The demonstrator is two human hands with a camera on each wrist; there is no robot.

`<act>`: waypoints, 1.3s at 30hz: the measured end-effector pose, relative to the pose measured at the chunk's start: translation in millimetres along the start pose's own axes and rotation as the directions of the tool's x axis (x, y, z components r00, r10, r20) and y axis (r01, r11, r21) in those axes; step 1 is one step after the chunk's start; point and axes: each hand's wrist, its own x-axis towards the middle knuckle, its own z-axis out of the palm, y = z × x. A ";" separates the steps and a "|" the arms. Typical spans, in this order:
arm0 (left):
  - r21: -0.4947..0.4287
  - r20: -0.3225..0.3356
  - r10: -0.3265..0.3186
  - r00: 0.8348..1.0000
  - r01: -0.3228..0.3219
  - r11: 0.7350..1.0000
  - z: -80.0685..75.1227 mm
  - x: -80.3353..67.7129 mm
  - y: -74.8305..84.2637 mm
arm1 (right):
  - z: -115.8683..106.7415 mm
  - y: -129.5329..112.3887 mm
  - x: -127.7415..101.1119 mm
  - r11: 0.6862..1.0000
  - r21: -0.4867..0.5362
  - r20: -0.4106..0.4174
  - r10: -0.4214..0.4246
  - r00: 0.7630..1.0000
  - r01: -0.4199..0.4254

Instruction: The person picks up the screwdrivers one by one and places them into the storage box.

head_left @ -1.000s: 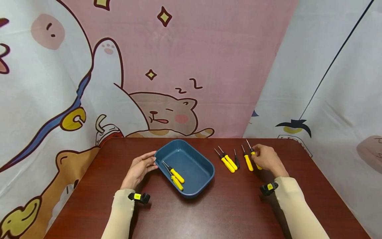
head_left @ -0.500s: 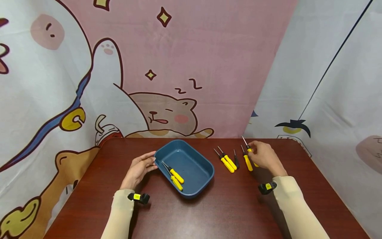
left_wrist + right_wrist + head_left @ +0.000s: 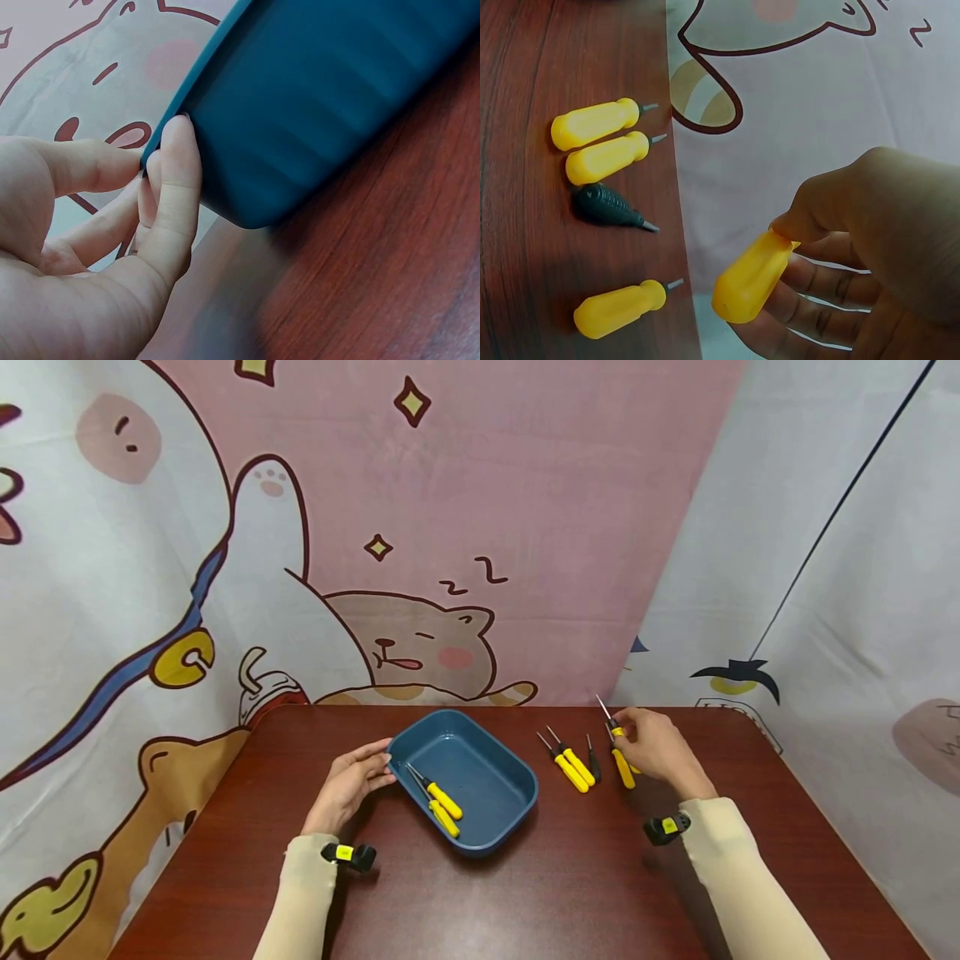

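Note:
My left hand (image 3: pixel 347 785) pinches the left corner rim of a blue rectangular plastic tray (image 3: pixel 491 768); in the left wrist view, thumb and fingers meet on that rim. Two yellow-handled screwdrivers (image 3: pixel 446 800) lie inside the tray. My right hand (image 3: pixel 662 747) grips another yellow-handled screwdriver (image 3: pixel 751 277) between thumb and fingers, its shaft pointing up and away. It hangs above the table, close to a yellow screwdriver (image 3: pixel 623 770) lying there. Farther left lie a black screwdriver (image 3: pixel 594 765) and two yellow screwdrivers (image 3: pixel 572 773) side by side.
Everything stands on a reddish-brown wooden table (image 3: pixel 555 893). Its far edge meets a hanging cartoon-printed cloth (image 3: pixel 570 527), which also runs along both sides. Bare tabletop lies between the tray and the loose screwdrivers.
My right hand has lifted a yellow screwdriver off the table and moved slightly left with it, over the neighbouring screwdriver. The left hand and tray have stayed in place.

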 end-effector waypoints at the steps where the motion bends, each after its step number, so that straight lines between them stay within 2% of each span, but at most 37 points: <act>1: -0.004 0.000 -0.001 1.000 0.001 1.000 0.3 0.1 -0.1 | 0.0 -1.1 0.1 1.000 0.000 -0.002 -0.006 1.000 0.006; 17: -0.004 0.005 -0.002 1.000 0.002 1.000 0.9 1.1 0.1 | -0.9 -16.3 2.7 0.999 -0.019 0.000 -0.043 0.999 0.043; 29: -0.002 -0.001 -0.005 1.000 0.005 1.000 0.8 0.2 0.3 | -1.1 -28.3 4.0 0.998 -0.002 0.025 -0.065 0.998 0.065; 39: 0.008 0.004 -0.006 1.000 0.006 1.000 -1.2 0.2 -0.1 | 0.3 -42.4 6.6 0.998 0.046 0.053 -0.053 0.997 0.051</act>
